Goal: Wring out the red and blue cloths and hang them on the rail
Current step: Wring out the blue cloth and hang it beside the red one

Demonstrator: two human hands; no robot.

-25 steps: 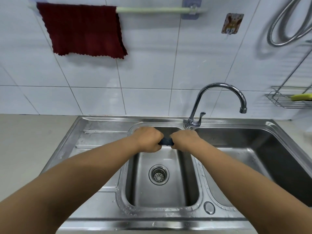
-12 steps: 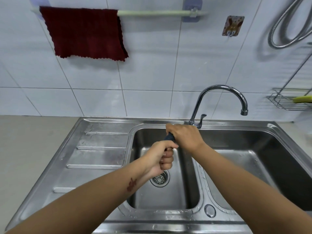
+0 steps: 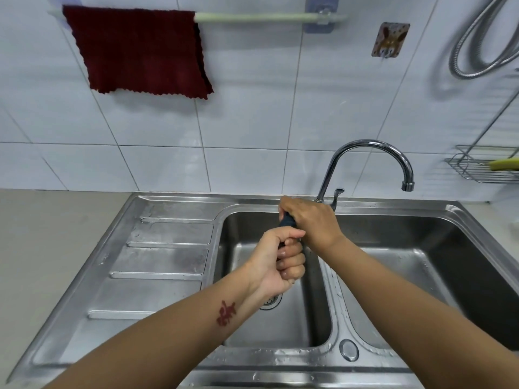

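Blue cloth (image 3: pixel 287 220) gripped by left hand (image 3: pixel 279 261), right hand (image 3: pixel 311 221).

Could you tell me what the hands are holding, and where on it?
The blue cloth, twisted: right hand grips its far end, left hand its near end.

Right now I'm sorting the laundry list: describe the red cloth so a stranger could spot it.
Look at the white tiled wall above the steel sink, where a pale green rail runs across. The red cloth hangs over its left end, the only fabric on it, dark maroon with zigzag edges.
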